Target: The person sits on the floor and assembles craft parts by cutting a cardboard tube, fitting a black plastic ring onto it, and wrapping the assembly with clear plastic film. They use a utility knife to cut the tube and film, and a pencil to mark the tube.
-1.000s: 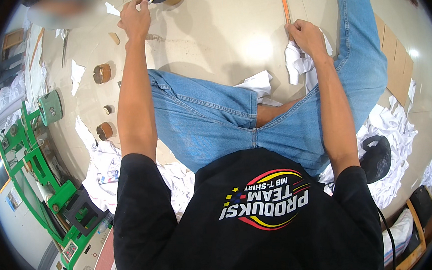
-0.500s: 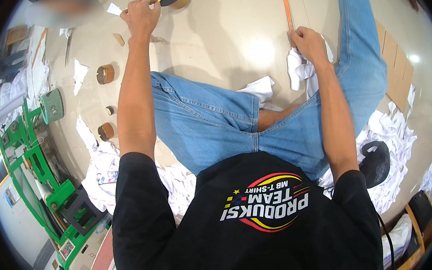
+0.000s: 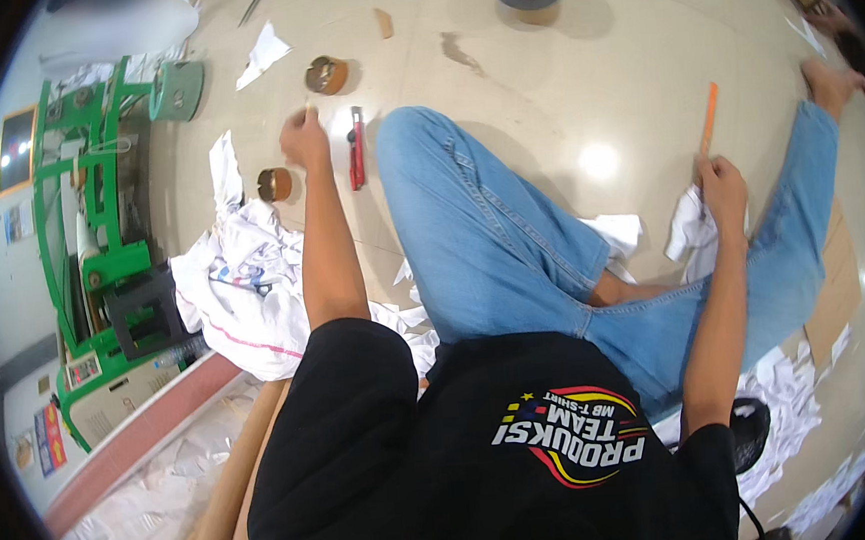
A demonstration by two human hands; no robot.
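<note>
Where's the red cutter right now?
In the head view, the red cutter lies on the floor, left of centre, between the left hand and the bent left knee.

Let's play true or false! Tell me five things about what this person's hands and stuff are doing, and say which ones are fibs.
1. The right hand holds a thin orange tool. True.
2. A red utility knife lies on the floor near the left hand. True.
3. The orange tool touches the red knife. False: they are well apart.
4. The right hand lies flat, fingers spread. False: it is closed around the orange tool.
5. A bare foot shows at upper right. True.
</note>
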